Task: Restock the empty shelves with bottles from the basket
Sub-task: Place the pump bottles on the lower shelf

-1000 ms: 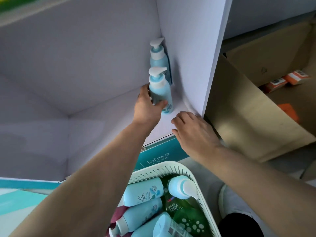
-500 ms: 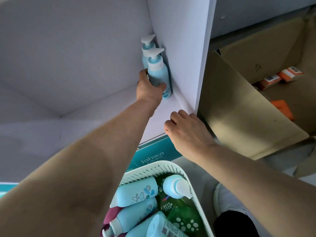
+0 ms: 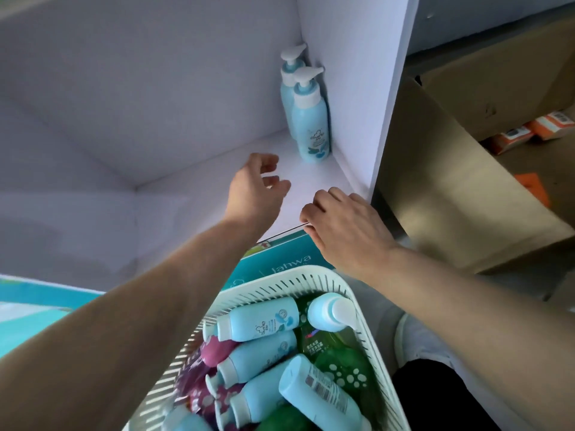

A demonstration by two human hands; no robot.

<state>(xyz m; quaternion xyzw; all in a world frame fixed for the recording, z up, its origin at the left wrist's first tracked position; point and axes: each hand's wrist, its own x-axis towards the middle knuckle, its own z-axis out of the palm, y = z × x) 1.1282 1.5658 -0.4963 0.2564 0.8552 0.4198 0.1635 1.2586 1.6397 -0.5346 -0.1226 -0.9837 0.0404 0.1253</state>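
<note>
Your left hand (image 3: 256, 188) hovers empty over the shelf (image 3: 217, 169), fingers loosely curled and apart, near the front pump bottle (image 3: 311, 119). That bottle stands upright, tucked just before a second one (image 3: 287, 76) in the shelf's far right corner, likely to leave room for more. Your right hand (image 3: 345, 228) rests on the shelf's front edge, fingers bent, gripping nothing. Below the shelf, the basket (image 3: 280, 283) holds more bottles.

A large open cardboard box (image 3: 460, 194) stood right of the white unit, its flap (image 3: 451, 169) leaning toward the side panel. Orange-and-white packets (image 3: 529, 135) lay inside it, with a plain orange piece (image 3: 532, 186) nearer. A teal "Jahwa" panel (image 3: 280, 259) showed below.
</note>
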